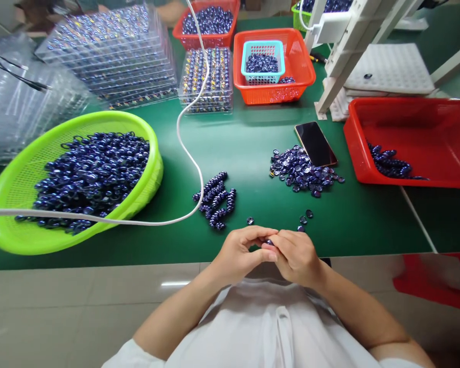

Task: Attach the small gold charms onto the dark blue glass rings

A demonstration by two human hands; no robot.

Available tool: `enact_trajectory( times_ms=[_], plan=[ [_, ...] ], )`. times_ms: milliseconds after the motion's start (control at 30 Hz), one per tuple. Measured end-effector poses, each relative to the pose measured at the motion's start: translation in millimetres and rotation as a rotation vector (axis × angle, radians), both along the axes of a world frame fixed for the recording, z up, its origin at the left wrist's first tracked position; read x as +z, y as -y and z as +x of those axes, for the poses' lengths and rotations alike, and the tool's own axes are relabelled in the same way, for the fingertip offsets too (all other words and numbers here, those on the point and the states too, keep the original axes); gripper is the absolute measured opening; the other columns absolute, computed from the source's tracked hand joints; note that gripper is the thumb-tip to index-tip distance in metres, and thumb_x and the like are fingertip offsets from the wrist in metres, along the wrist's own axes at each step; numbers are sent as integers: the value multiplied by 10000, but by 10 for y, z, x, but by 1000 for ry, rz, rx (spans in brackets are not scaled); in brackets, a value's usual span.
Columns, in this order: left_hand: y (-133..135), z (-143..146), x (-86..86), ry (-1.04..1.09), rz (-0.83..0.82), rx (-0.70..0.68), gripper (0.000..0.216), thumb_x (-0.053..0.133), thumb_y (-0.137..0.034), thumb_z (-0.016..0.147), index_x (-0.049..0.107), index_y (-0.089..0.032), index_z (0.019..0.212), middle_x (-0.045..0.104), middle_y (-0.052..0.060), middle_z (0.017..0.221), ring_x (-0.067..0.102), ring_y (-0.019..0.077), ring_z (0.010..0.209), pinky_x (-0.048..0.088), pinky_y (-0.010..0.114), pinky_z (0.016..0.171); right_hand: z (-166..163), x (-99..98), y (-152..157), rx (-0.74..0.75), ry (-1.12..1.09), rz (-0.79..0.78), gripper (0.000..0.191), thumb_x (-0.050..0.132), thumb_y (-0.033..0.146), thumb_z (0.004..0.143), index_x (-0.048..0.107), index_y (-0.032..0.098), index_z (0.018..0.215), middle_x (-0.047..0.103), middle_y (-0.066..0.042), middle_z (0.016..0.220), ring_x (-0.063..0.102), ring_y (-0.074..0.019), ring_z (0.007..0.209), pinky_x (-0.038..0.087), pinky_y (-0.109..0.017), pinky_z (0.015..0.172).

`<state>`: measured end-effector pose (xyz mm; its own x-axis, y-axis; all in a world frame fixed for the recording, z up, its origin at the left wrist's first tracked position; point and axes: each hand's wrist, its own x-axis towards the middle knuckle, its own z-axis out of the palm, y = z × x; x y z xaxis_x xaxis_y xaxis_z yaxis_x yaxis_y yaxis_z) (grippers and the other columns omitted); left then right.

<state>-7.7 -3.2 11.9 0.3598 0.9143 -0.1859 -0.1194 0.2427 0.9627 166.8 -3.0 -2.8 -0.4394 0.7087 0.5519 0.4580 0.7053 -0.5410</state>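
Note:
My left hand (237, 255) and my right hand (299, 256) meet at the table's front edge. Between their fingertips is a small shiny dark-blue piece (269, 242), mostly covered, so its exact shape is hidden. Both hands are closed around it in a pinch. Just beyond them lie a few loose round dark-blue caps (303, 220). Farther right is a pile of similar caps (297, 168), touching a phone (316, 144). Left of the hands, several ridged dark-blue strips (216, 199) lie side by side.
A lime-green basket (153, 153) of dark-blue looped pieces stands left. A white cable (187, 148) crosses the table. Behind are stacked clear trays (115, 56) and an orange basket (249, 94). At right are a red bin (437, 143) and a metal post (339, 66).

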Motion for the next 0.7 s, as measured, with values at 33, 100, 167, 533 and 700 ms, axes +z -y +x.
enact_trajectory(
  times_ms=[33,100,167,533,700],
  plan=[
    [-3,-2,0,14,-17,15,384,852,-215,683,753,-132,1045,750,104,957,687,209,879,563,322,825,-10,5,-6,-5,-14,-14,123,502,170,943,613,184,994,658,-40,696,621,-165,589,467,-279,553],
    [-11,-10,13,53,-65,44,415,861,-206,673,740,-140,1065,742,94,953,687,202,875,566,329,829,-30,19,-19,-14,-38,-23,143,510,173,948,619,178,1041,681,-51,729,642,-166,608,487,-273,557],
    [-15,-29,40,105,-114,68,476,870,-190,659,716,-160,1109,733,88,972,688,198,886,571,333,831,-54,27,-28,-28,-46,-19,185,509,176,955,615,177,1106,694,-58,757,655,-170,628,508,-275,567],
    [54,-633,376,-155,45,287,503,872,-205,653,701,-159,1123,746,106,1004,709,182,805,608,307,757,-281,53,-69,151,-21,-101,557,452,165,969,334,156,1513,688,-138,1014,698,-227,822,600,-323,683],
    [-124,-1497,690,-722,446,787,318,781,-302,772,725,-196,1067,752,79,1038,719,210,854,603,363,840,-224,-16,-72,169,-75,-148,537,467,141,954,378,168,1483,658,-95,899,675,-198,740,584,-293,628]
  ],
)
